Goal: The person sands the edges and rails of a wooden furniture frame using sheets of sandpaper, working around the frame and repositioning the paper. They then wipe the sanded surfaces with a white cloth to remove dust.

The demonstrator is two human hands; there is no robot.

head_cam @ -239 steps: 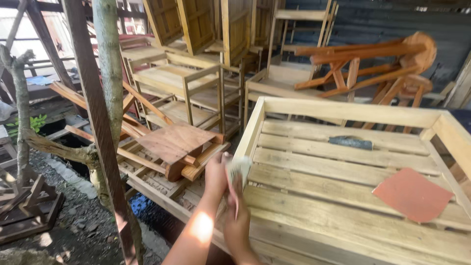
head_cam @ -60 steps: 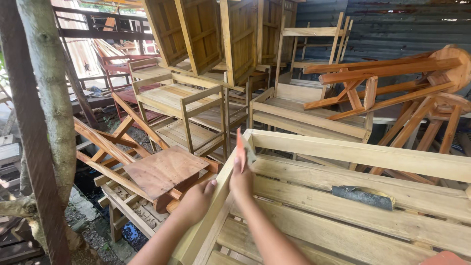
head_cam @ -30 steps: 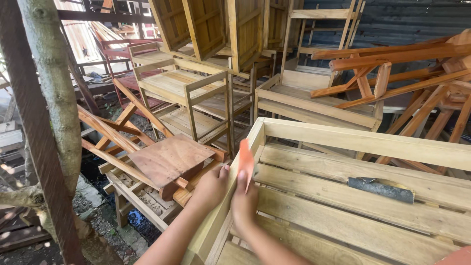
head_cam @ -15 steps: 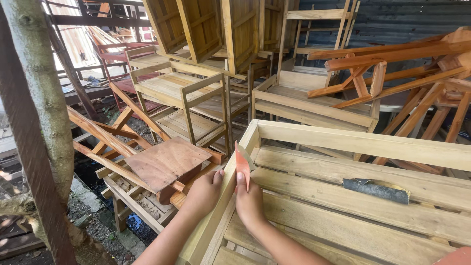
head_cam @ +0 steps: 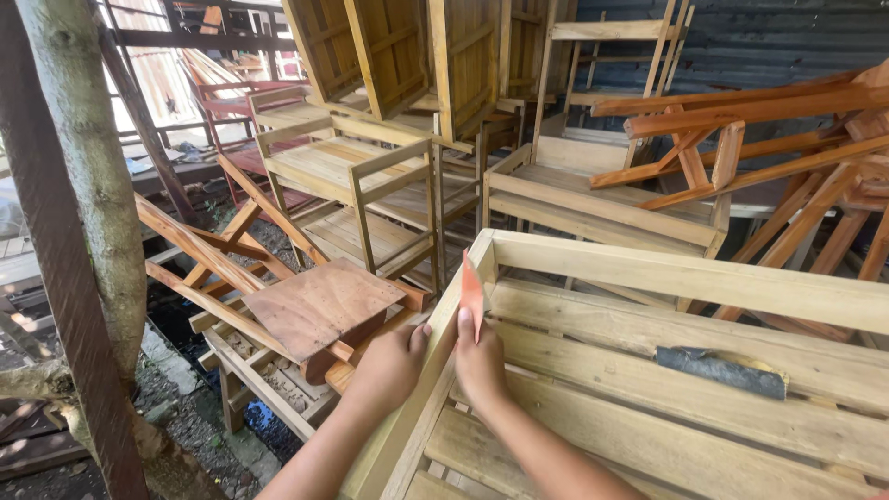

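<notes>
Our right hand (head_cam: 482, 363) has its grip clenched on a folded orange sheet of sandpaper (head_cam: 471, 294), pressing it against the inner face of the side rail (head_cam: 443, 347) of a pale wooden slatted frame (head_cam: 704, 287). Our left hand (head_cam: 389, 366) clasps the outer face of that same rail, just beside the right. A dark grey sanding block (head_cam: 722, 370) lies on a slat well apart, and stacked wooden furniture (head_cam: 370, 176) stands behind.

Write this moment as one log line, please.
left hand: grips side rail of slatted wooden frame | right hand: presses orange sandpaper sheet against rail | grey sanding pad: lying on slats
</notes>
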